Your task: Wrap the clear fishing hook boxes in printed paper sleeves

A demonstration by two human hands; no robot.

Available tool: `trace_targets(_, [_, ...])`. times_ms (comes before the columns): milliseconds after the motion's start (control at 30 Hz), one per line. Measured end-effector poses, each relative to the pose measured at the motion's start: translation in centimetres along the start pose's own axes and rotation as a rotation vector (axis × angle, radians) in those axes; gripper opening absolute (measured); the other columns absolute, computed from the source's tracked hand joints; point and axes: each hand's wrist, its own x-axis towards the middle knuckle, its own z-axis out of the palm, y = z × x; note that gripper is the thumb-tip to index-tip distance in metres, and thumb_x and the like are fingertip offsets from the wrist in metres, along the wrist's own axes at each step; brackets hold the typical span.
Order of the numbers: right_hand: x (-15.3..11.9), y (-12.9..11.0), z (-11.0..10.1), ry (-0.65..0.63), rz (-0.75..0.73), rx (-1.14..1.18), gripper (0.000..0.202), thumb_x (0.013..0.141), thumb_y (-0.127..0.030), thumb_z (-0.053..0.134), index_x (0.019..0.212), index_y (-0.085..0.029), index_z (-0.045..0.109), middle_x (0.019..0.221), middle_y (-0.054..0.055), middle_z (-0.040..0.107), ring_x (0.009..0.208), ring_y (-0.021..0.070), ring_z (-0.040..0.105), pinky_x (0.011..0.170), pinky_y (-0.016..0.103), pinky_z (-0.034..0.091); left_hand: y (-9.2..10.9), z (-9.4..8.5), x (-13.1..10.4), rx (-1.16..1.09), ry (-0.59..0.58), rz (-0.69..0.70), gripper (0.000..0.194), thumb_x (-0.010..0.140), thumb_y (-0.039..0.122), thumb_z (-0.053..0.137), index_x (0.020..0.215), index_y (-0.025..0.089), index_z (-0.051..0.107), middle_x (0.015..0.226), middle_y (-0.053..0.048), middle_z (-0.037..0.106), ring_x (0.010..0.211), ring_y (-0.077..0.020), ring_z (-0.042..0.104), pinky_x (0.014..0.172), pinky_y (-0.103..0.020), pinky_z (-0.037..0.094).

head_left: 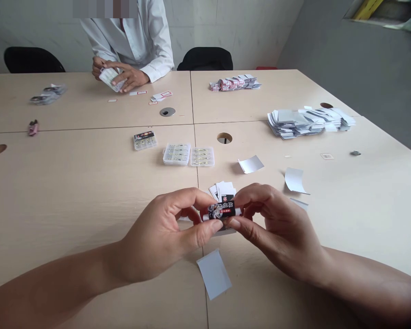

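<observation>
Your left hand and right hand each pinch a curled black label between thumb and fingers, above the table. Clear boxes rest farther off, beyond some white cards (a loose paper lies nearer you).

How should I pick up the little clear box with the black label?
I'd grip it by its left and right sides, coming down from above with thumb and fingers. The clear box lies flat on the table, apart from the open-looking pair of cases, so both sides seem reachable. That should keep fingers off the black label.
</observation>
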Motion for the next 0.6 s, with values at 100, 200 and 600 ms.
trace_targets(100, [-0.03, 0.16, 0.02, 0.006, -0.077, -0.053, 0.013, 0.093, -0.016, 0.071, 0.095, -0.023, 0.060, 0.084, -0.002, 0.064, 0.075, 0.0096, 0.060, 0.061, 0.022, 0.049, 0.02, 0.05, -0.02, -0.005, 0.001, 0.002, 0.005, 0.094, 0.020, 0.069, 0.095, 0.024, 0.071, 0.090, 0.006, 0.072, 0.080, -0.0069, 0.063, 0.075, -0.014, 0.051])
trace_targets(200, [0.01, 0.27, -0.04, 0.008, -0.105, -0.093, 0.012, 0.092, -0.015, 0.071, 0.097, -0.022, 0.062, 0.086, -0.001, 0.065, 0.076, 0.0102, 0.061, 0.061, 0.023, 0.050, -0.07, 0.09, -0.25, -0.039, -0.002, -0.032, 0.005, 0.094, 0.023, 0.069, 0.098, 0.025, 0.071, 0.094, 0.005, 0.073, 0.084, -0.0086, 0.065, 0.076, -0.015, 0.053])
trace_targets(600, [0.11, 0.44, -0.13, -0.010, -0.090, -0.144, 0.010, 0.093, -0.018, 0.072, 0.091, -0.020, 0.062, 0.081, 0.000, 0.067, 0.073, 0.0101, 0.063, 0.059, 0.022, 0.050, -0.05, 0.21, -0.21, -0.067, -0.002, 0.017, 0.010, 0.094, 0.017, 0.068, 0.098, 0.026, 0.072, 0.096, 0.007, 0.074, 0.086, -0.0066, 0.066, 0.080, -0.013, 0.054])
